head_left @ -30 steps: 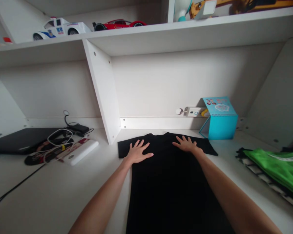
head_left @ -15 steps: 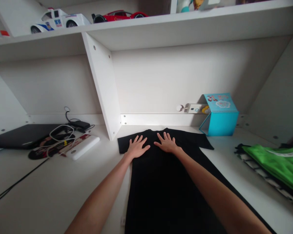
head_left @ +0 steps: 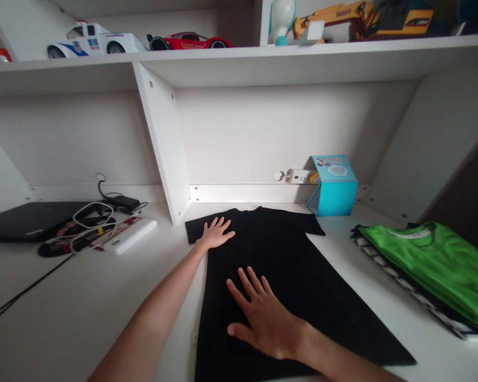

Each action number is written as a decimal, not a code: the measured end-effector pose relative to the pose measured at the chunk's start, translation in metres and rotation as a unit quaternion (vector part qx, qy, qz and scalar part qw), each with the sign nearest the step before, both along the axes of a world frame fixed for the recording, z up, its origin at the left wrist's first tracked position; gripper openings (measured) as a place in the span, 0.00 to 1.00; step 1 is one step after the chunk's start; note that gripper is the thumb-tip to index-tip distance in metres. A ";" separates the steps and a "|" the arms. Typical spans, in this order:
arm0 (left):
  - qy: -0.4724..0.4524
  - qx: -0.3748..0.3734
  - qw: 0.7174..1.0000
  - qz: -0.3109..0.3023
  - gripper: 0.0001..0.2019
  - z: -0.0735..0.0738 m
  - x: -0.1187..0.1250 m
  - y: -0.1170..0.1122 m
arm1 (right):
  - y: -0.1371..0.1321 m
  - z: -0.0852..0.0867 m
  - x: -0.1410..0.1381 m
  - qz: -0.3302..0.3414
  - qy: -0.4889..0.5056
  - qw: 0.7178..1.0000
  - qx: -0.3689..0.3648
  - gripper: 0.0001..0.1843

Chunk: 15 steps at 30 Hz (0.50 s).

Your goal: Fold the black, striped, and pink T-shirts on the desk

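Observation:
A black T-shirt (head_left: 279, 276) lies spread flat on the white desk (head_left: 151, 297), its collar toward the back wall and its hem toward me. My left hand (head_left: 216, 233) rests open on the shirt near the left sleeve, fingers spread. Lower down, over the middle of the shirt's body, is my right hand (head_left: 266, 318), also open with its fingers apart; whether it touches the cloth I cannot tell. Neither hand holds anything. To the right of the shirt sits a stack of folded clothes, a green shirt (head_left: 434, 265) on top.
A blue desk calendar (head_left: 336, 197) stands behind the right sleeve, by a power strip (head_left: 300, 176). Left are a black laptop (head_left: 27, 220), a white cable (head_left: 85, 217) and a white box-like item (head_left: 133, 236). An upright panel (head_left: 159, 143) and a shelf with toy vehicles (head_left: 99, 41) frame the desk.
My right hand has moved from near the collar down toward me over the shirt's body. My left hand stays near the left sleeve. The view has turned slightly right.

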<state>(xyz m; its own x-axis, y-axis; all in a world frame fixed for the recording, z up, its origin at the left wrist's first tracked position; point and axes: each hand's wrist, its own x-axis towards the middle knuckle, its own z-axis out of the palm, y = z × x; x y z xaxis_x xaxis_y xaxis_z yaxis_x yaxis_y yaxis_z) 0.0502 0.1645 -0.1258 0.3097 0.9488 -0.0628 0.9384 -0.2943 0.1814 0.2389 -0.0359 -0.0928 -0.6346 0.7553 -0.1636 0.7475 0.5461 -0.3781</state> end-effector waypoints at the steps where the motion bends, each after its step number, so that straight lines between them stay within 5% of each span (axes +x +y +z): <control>1: 0.007 -0.014 1.000 0.000 0.35 0.004 0.000 0.002 | -0.004 -0.001 -0.001 -0.003 0.007 1.000 0.003 0.43; 6: 0.037 -0.018 0.999 0.021 0.33 0.016 0.017 0.004 | -0.007 -0.006 -0.013 -0.018 0.029 0.999 0.005 0.43; 11: 0.013 0.021 1.000 0.005 0.36 -0.004 0.040 -0.009 | -0.001 0.000 -0.002 -0.028 0.035 0.999 -0.003 0.42; 15: 0.003 0.017 1.000 -0.012 0.37 -0.009 0.032 -0.003 | -0.006 -0.001 0.018 -0.057 0.015 0.998 0.006 0.41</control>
